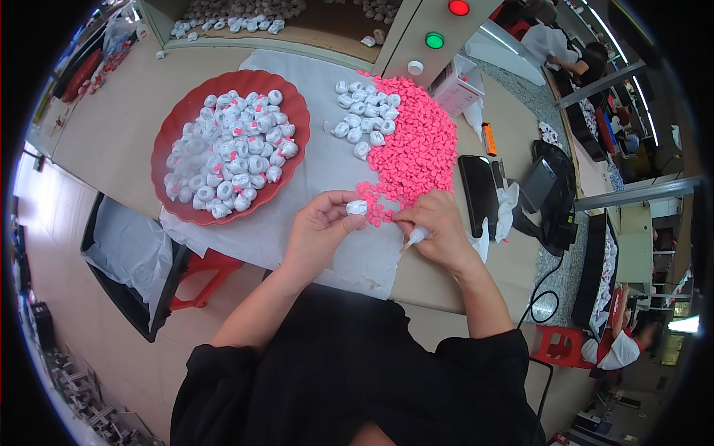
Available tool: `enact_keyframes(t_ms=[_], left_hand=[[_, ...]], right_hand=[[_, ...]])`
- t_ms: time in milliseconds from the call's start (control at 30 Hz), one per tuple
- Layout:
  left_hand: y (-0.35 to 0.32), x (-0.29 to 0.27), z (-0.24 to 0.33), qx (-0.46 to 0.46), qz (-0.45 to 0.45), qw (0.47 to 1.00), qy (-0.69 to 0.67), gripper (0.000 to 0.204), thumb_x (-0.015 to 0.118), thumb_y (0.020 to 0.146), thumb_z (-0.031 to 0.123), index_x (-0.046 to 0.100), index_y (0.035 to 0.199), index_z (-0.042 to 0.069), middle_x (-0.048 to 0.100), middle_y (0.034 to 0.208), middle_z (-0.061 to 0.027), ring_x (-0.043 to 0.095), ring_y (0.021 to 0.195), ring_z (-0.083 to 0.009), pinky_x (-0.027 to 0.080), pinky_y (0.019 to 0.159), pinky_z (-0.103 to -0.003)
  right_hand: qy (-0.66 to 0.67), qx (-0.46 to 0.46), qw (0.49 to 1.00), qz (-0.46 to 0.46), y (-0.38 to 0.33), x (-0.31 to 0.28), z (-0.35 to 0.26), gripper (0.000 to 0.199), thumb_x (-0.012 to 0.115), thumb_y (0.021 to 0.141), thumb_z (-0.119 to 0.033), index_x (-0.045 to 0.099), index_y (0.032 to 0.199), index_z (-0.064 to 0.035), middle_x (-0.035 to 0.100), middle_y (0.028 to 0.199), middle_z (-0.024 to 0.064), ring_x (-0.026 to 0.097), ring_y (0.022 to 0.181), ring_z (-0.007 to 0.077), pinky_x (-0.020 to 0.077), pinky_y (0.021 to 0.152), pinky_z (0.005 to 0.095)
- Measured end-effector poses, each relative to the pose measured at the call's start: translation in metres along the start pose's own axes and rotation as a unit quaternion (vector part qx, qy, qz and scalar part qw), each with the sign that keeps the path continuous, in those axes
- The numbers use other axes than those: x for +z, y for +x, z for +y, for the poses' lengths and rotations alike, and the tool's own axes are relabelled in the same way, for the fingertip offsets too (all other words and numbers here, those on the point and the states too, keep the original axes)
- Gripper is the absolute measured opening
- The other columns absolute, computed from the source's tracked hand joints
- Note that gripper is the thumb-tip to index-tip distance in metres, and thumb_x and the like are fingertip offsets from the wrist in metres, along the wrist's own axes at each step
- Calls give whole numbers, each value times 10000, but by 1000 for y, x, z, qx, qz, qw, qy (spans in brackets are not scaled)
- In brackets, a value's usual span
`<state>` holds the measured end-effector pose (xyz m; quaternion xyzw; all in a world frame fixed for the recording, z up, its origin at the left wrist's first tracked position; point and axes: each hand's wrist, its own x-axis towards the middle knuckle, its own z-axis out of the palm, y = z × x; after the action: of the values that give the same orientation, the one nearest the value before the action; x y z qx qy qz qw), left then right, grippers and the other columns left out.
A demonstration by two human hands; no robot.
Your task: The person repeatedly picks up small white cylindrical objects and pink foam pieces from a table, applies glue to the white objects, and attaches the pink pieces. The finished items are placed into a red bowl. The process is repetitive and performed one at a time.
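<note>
A small white piece (357, 207) is held at the centre of the frame, pinched between the thumb and forefinger of the left hand (320, 227). It is gripped at the fingertips, with its right side left uncovered and turned toward the right hand (439, 227). By the right hand a white nozzle (418, 235) is grasped, held under the curled fingers with its tip slanted to the lower left. The thumb and forefinger of that hand are brought to the edge of the pink bits (420, 141), just right of centre; whether one of them is pinched there cannot be told.

The white piece would be judged light, fairly stiff and smooth enough to roll or slip if squeezed off-centre; it is best taken by opposite sides, with a face kept bare. The pink bits look tiny, light and easily scattered, so a fingertip pinch on one at a time is called for. The nozzle's body is mostly hidden by the fingers, so its softness cannot be judged.

More white pieces are grouped at upper centre on the paper (320, 163), and others are heaped in the bowl (296, 100) at upper left.
</note>
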<state>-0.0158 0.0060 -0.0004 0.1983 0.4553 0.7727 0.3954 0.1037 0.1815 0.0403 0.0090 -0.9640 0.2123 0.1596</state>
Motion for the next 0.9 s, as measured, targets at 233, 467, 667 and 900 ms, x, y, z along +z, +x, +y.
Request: enact_keyframes(t_ms=[233, 467, 667, 900], left_hand=[[0, -4, -2, 4, -9, 1000, 5, 282, 582, 813, -10, 504, 1084, -23, 594, 939, -65, 574, 846, -108, 467, 762, -231], [0, 1, 2, 5, -11, 1000, 4, 265, 581, 804, -29, 508, 1059, -26, 593, 935, -70, 573, 801, -116, 478, 724, -246], [0, 0, -4, 5, -44, 999, 30, 269, 555, 825, -23, 518, 1092, -25, 593, 943, -69, 571, 815, -116, 475, 742, -250], [-2, 2, -1, -4, -73, 994, 87, 257, 513, 849, -28, 526, 1105, -23, 591, 952, -69, 571, 830, -118, 474, 751, -246]], right_hand=[[1, 7, 1000, -23, 8, 6, 3, 126, 669, 641, -53, 629, 756, -84, 557, 687, 41, 514, 694, 218, 360, 661, 337], [8, 1, 999, -32, 8, 4, 4, 124, 668, 665, -41, 624, 778, -66, 585, 733, 59, 546, 698, 221, 413, 651, 328], [346, 179, 920, 39, 0, 8, -23, 114, 669, 688, 8, 625, 787, -29, 609, 772, 59, 569, 729, 122, 434, 654, 245], [441, 247, 861, 46, 4, 20, -30, 105, 676, 724, -25, 590, 783, -7, 580, 760, 18, 521, 721, 70, 416, 649, 216]])
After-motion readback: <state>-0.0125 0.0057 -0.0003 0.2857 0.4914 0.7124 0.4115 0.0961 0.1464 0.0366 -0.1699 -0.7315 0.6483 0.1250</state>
